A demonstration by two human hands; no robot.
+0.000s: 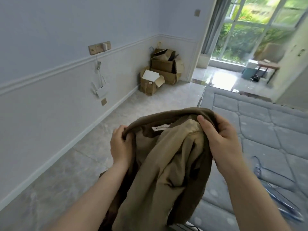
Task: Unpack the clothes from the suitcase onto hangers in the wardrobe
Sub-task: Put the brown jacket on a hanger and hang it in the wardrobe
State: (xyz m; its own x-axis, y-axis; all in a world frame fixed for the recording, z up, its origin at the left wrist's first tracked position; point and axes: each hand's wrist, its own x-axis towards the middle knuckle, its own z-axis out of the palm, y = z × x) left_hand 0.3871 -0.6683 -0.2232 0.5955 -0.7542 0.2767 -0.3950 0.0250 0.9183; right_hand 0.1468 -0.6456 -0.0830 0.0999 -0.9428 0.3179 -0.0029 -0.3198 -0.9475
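- Our right hand (220,139) has its fingers (204,121) curled over the collar edge of a brown jacket (166,164), the thumb pressed onto the outer cloth and pinching it from the right.
- Our left hand (120,147) grips the same collar on the left, its fingers tucked into the fold so that we cannot see their tips.
- Between the two hands the jacket hangs open toward us in the air, showing a lighter tan lining and a white label (160,128) sewn just under the collar; the print on it is too blurred to read.
- The lower part of the jacket drops between our bare forearms and out of the bottom of the view.
- To the right lies a bed with a grey quilted mattress (266,130), and on it, near our right forearm, thin hangers (281,197), blurred.
- To the left stretches a pale tiled floor (83,155) along a light blue wall.
- In the far corner stands a pile of open cardboard boxes (161,70), and beyond them a tall window (250,27) with greenery outside.
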